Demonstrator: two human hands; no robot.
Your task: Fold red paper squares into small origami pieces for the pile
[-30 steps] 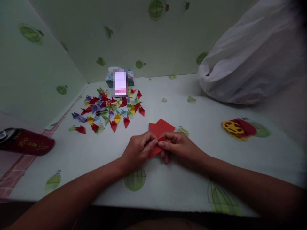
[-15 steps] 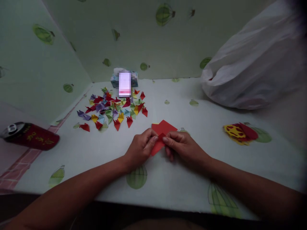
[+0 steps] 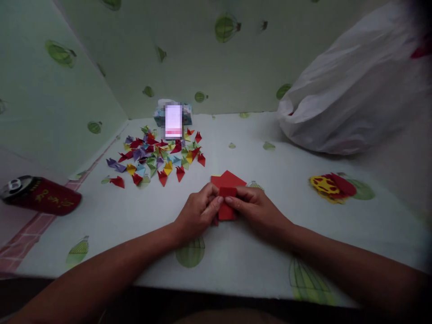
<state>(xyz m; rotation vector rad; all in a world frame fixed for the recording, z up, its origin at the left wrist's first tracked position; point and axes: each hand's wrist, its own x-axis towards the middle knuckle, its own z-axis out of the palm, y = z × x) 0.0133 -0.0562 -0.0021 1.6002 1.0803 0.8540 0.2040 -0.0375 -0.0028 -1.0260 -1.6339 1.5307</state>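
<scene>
Between my two hands is a small folded piece of red origami paper [image 3: 227, 212], upright and roughly rectangular. My left hand [image 3: 203, 206] pinches its left edge, thumb in front. From the other side my right hand [image 3: 253, 203] grips it, with the thumb across its face; the fingers behind are partly hidden. Just beyond my hands lie red paper sheets [image 3: 228, 178] on the table, a sliver of yellow showing under them. Many small folded paper cranes [image 3: 151, 155] in red, yellow, purple, green and blue are heaped farther back on the left.
A lit phone [image 3: 173, 121] leans against a tissue box [image 3: 187, 114] behind the cranes. At the left edge is a red drink can [image 3: 43, 195]. A large white plastic bag [image 3: 337, 103] fills the back right, with yellow and red cut-out pieces [image 3: 332, 186] in front of it.
The red paper in my hands has turned from a diamond-like, slanted position to an upright rectangle. My hands stay close together around it. The whole view has shifted slightly.
</scene>
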